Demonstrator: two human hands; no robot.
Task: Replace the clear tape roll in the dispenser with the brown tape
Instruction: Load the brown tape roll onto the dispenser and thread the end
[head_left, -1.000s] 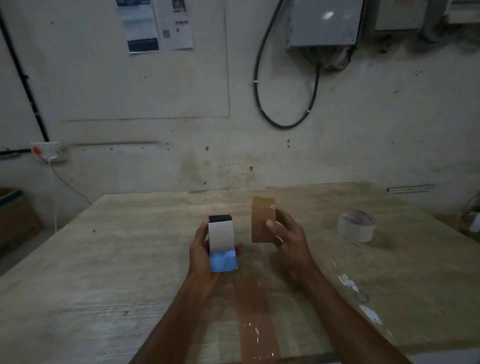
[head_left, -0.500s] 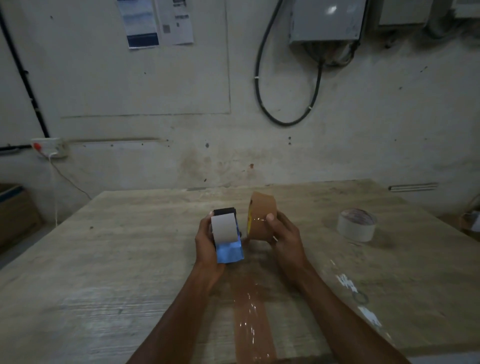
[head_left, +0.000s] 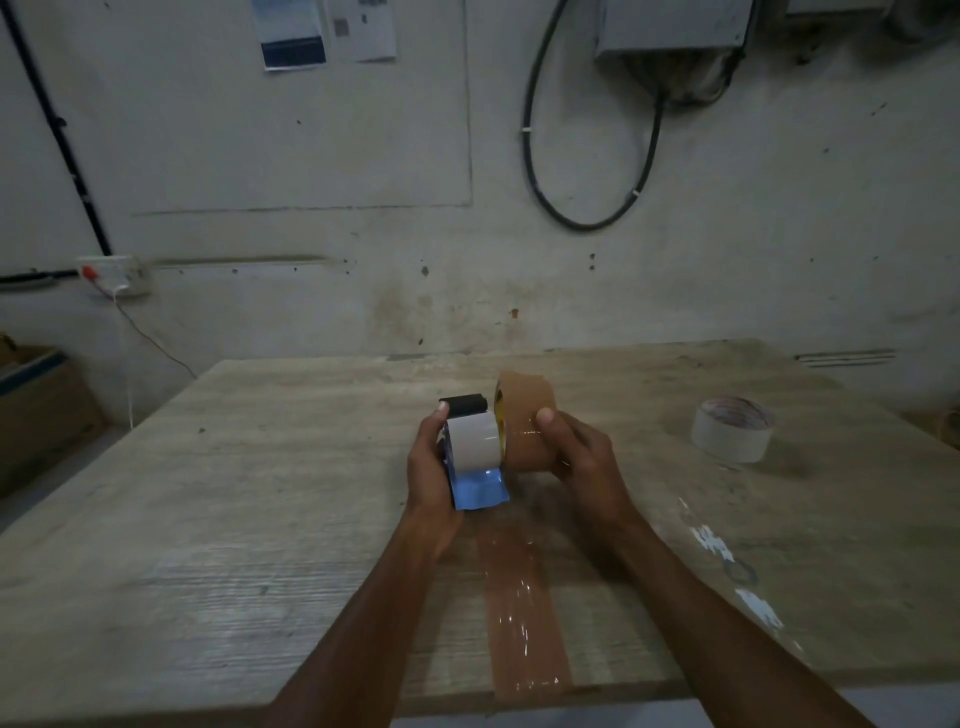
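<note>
My left hand (head_left: 428, 467) grips the tape dispenser (head_left: 470, 447) above the middle of the wooden table (head_left: 260, 493). The dispenser has a pale round hub, a black front part and a blue plate at its near end. My right hand (head_left: 576, 457) holds the brown tape roll (head_left: 524, 415) on edge, pressed against the dispenser's right side. The clear tape roll (head_left: 732, 428) lies flat on the table to the right, apart from both hands.
A strip of brown tape (head_left: 522, 608) is stuck to the table, running from below the hands to the near edge. White scraps (head_left: 727, 566) lie at the right front. A cardboard box (head_left: 36, 410) stands at the far left. Wall behind with cables.
My right hand has brought the brown roll leftwards and tilted it until it touches the dispenser's side. The dispenser has turned a little in my left hand.
</note>
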